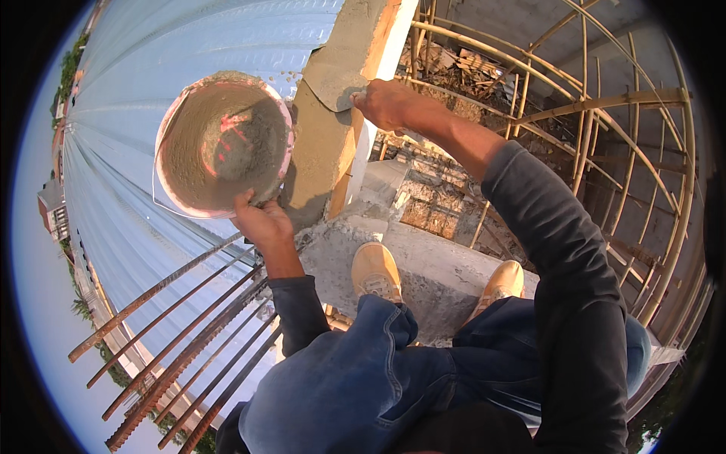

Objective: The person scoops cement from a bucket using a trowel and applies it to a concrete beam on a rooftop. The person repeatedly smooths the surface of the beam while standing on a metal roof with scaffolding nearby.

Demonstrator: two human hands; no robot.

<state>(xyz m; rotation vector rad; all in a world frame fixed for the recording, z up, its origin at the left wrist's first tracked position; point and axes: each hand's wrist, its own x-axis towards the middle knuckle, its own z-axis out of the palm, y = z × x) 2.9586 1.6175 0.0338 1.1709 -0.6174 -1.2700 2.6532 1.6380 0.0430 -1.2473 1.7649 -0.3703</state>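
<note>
My left hand (263, 225) grips the near rim of a round bucket (281, 125), its thumb over the edge. Grey mortar coats the bucket's inside, and reddish patches show at the bottom. In my right hand (386, 106) is a trowel (331, 82), its handle mostly hidden by my fingers. The trowel's broad blade lies flat against the grey mortar on top of a narrow wall (310, 170), just right of the bucket. Wooden boards (346, 155) run along the wall's right side.
Blue-white corrugated roofing (227, 38) spreads to the left. Several rusty rebars (178, 333) jut out at lower left. My shoes (376, 268) stand on a rough concrete ledge (423, 261). To the right, bamboo scaffolding (586, 106) rises over a deep drop with rubble (469, 83).
</note>
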